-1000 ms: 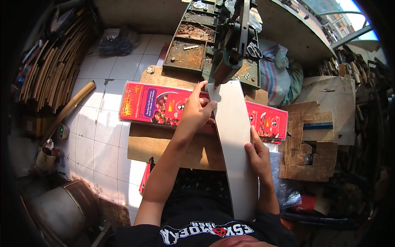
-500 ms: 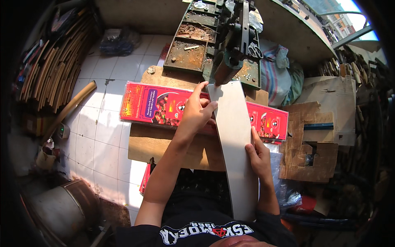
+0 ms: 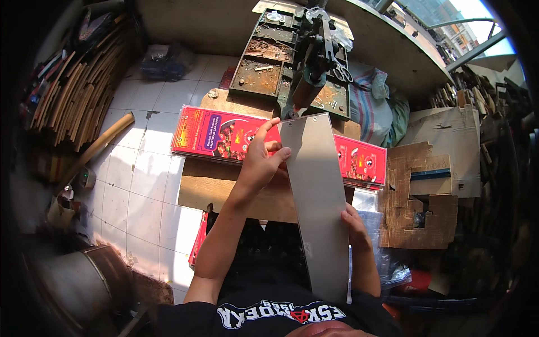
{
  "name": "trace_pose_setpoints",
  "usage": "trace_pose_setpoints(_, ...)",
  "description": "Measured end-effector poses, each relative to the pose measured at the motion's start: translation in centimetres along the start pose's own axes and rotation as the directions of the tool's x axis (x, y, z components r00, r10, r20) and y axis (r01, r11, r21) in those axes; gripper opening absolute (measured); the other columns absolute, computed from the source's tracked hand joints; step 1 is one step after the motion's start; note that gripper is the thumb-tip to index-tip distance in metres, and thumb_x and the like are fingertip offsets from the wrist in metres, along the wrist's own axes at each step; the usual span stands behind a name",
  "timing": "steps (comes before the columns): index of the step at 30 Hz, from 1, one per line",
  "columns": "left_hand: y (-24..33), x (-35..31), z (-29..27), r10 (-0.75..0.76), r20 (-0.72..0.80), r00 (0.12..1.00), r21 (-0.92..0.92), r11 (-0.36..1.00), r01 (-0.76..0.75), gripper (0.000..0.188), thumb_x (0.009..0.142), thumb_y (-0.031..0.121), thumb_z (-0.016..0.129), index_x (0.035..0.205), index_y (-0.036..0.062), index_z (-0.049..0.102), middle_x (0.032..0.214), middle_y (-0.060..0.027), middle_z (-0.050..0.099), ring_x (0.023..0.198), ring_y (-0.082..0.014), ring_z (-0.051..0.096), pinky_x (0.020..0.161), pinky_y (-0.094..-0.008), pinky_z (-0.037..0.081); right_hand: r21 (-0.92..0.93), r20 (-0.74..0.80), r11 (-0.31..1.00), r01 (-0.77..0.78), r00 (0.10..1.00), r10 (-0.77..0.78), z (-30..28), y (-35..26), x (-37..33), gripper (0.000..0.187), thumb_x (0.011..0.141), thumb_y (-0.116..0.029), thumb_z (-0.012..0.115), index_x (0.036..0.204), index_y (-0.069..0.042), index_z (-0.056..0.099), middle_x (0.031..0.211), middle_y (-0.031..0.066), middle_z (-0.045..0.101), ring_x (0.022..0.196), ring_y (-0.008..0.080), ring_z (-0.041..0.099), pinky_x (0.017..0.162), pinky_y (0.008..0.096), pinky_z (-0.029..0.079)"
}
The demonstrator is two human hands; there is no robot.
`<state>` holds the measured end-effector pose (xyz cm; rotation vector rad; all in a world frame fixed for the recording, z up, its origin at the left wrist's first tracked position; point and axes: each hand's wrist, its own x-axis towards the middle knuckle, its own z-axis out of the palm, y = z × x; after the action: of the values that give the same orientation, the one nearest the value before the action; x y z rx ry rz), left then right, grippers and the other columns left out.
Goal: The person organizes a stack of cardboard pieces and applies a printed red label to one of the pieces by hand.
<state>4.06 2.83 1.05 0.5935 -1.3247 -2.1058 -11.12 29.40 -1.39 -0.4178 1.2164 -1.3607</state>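
A long grey-white panel point(image 3: 317, 196) reaches from my chest toward the press, with small metal rings at its far corners. My left hand point(image 3: 260, 168) pinches its left edge close to the far end, thumb on top. Around the right edge, nearer to me, my right hand point(image 3: 356, 226) is closed, its fingers partly hidden behind the panel. The panel's far end lies just in front of the dark green hand press point(image 3: 309, 87). Beneath it, a stack of red printed signs point(image 3: 224, 135) lies crosswise on the wooden board point(image 3: 210, 188), showing on both sides.
Compartmented metal trays point(image 3: 255, 76) with small loose parts flank the press. Scissors point(image 3: 342, 73) lie on the right one. Cut cardboard point(image 3: 393, 208) and a striped sack point(image 3: 370, 104) are to the right. A metal drum point(image 3: 73, 281) stands at the lower left, beside the tiled floor point(image 3: 140, 219).
The panel's far end has come out from under the press head toward me, and both corner rings now show. My right hand has slid lower along the edge. The whole view has shifted slightly.
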Motion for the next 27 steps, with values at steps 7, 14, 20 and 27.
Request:
trace_pose_setpoints(7,6.7,-5.8,2.4,0.130,0.017,0.991,-0.044,0.991,-0.129,0.067,0.089,-0.005,0.055,0.147,0.0055,0.022,0.097,-0.0174,0.066,0.081,-0.0208,0.070,0.068,-0.0320,0.061,0.574,0.580,0.718,-0.392,0.815,-0.019,6.5,0.8,-3.5,0.106,0.071,-0.051,0.076,0.148,0.000,0.023,0.140,0.0334,0.037,0.125,0.0439,0.047,0.104,0.0515,0.041)
trace_pose_setpoints(14,8.5,-7.3,1.9,0.199,0.009,0.980,-0.051,0.979,-0.198,0.069,0.091,0.003,0.060,0.148,0.0061,0.023,0.107,-0.0173,0.066,0.093,-0.0216,0.068,0.076,-0.0331,0.059,0.300,0.599,0.928,-0.222,0.801,-0.002,7.1,-2.1,-3.7,0.107,0.063,-0.046,0.079,0.146,0.000,0.029,0.140,0.0319,0.038,0.117,0.0376,0.052,0.101,0.0469,0.041)
trace_pose_setpoints(20,7.6,-8.5,0.2,0.333,-0.061,0.941,-0.243,0.909,-0.338,0.062,0.101,0.038,0.045,0.144,-0.0042,0.031,0.131,-0.0194,0.053,0.121,-0.0236,0.055,0.100,-0.0337,0.047,-0.857,0.350,0.193,0.479,0.813,-0.466,6.6,-7.2,-4.4,0.095,0.054,-0.036,0.084,0.139,-0.010,0.049,0.137,0.0191,0.043,0.117,0.0329,0.048,0.096,0.0421,0.039)
trace_pose_setpoints(27,8.4,-11.5,-0.8,0.297,-0.012,0.955,-0.347,0.894,-0.283,0.056,0.104,0.038,0.037,0.128,-0.0112,0.048,0.113,-0.0200,0.064,0.100,-0.0268,0.068,0.090,-0.0404,0.056,-0.889,0.432,-0.435,0.142,0.570,-0.699,7.4,-9.2,-5.9,0.086,0.049,-0.034,0.081,0.130,-0.017,0.060,0.135,0.0223,0.044,0.117,0.0398,0.046,0.096,0.0503,0.037)
